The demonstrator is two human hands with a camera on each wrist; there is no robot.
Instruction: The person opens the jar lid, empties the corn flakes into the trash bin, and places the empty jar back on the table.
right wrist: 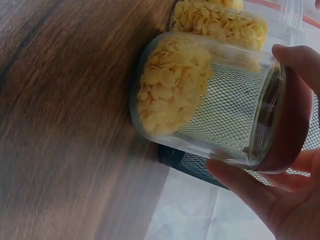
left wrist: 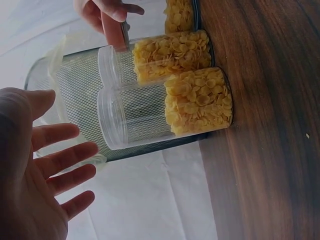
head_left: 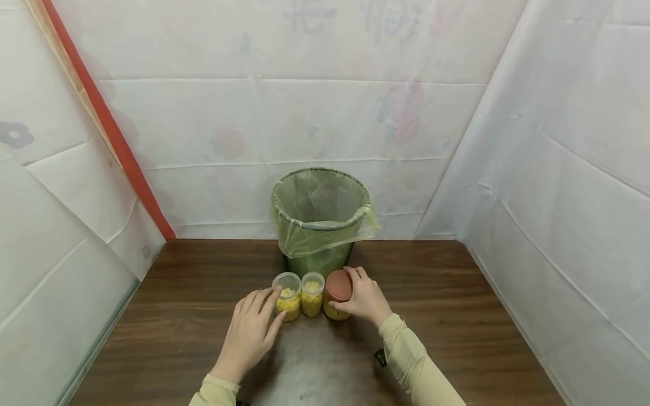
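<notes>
The red-lidded jar (head_left: 338, 286) is standing right of the middle jar (head_left: 312, 304), the fingers of the right hand (head_left: 364, 296) gripping its top, an even squeeze best keeping it upright, while the left hand (head_left: 250, 324) is hovering wide-fingered near the left jar (head_left: 288, 309), the bin (head_left: 319, 263) standing beyond on the bench (head_left: 203, 299).

Left hand (head_left: 250, 330) splayed and relaxed, right hand (head_left: 364, 296) curved in a grip, the hands apart

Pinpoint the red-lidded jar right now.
In the head view, the red-lidded jar stands on the table, just right of the middle jar, in front of the lined bin, gripped by the right hand.
</notes>
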